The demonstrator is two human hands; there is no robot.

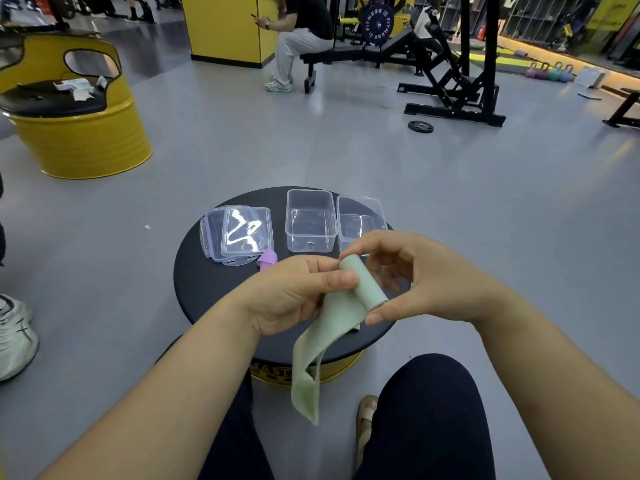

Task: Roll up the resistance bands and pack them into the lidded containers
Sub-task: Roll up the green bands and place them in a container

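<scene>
Both hands pinch a matte green band point(363, 284), its roll a smooth cylinder: left grip point(298, 292), right grip point(415, 275). Clear plastic containers point(310, 220) sit on the round black desk point(201, 282).

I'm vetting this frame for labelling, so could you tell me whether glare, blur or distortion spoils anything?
Head view: white glare streaks the top lid. Head view: wide-angle distortion curves the floor toward the frame edges. Head view: the green band, left hand and right hand are sharp and evenly lit, without visible motion blur.
</scene>
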